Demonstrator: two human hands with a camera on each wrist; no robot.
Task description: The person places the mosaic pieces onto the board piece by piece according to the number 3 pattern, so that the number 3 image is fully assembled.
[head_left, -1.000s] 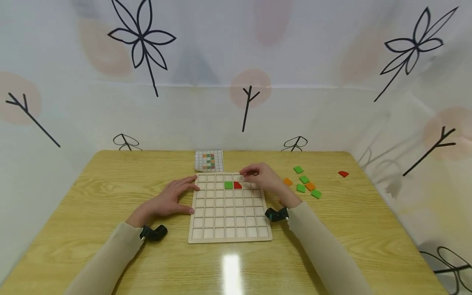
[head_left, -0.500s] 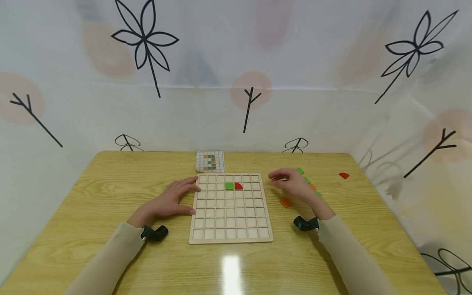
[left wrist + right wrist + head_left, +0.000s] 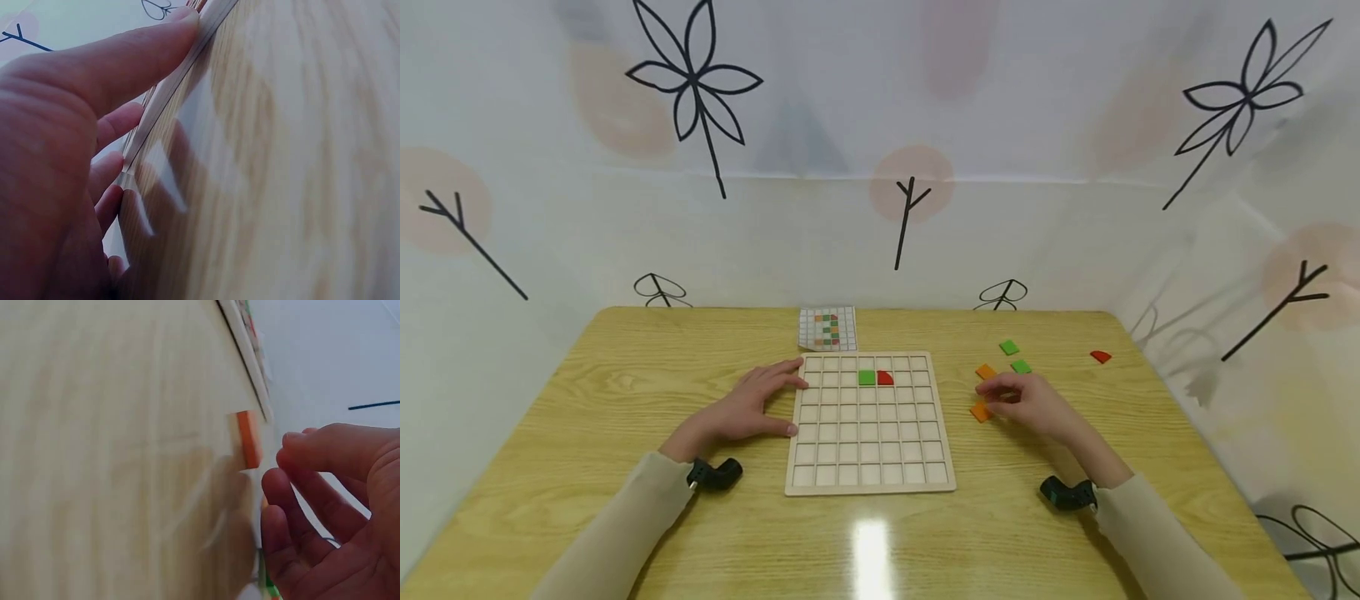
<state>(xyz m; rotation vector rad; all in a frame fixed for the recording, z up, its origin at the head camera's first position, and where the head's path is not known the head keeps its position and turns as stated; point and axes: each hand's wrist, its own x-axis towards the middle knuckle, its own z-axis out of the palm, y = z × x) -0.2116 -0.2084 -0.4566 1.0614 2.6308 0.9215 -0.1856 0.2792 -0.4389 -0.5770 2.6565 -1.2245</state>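
Observation:
My left hand [image 3: 747, 406] rests against the left edge of a pale wooden grid board [image 3: 847, 489], its fingertips over the rim and its thumb [image 3: 147, 59] on that same edge in the left wrist view. Two tiles lie side by side in the board's second row: a green square [image 3: 867, 378] and a red quarter-circle [image 3: 885, 378]. To the right of the board, my right hand [image 3: 1028, 404] hovers with loosely bent fingers right by an orange square tile [image 3: 981, 412]. In the right wrist view nothing shows between thumb and fingertips, and the orange tile [image 3: 248, 439] lies just beyond them.
Another orange tile [image 3: 986, 372] and green tiles [image 3: 1009, 347] lie behind my right hand, which hides part of that group. A red quarter-circle [image 3: 1101, 357] lies farther right. Behind the board is a printed pattern card [image 3: 810, 319]. A patterned cloth backdrop rises behind the table.
My right hand has moved from over the board's upper right, rightward and nearer to me, to the orange tile. The left hand has stayed on the board's edge.

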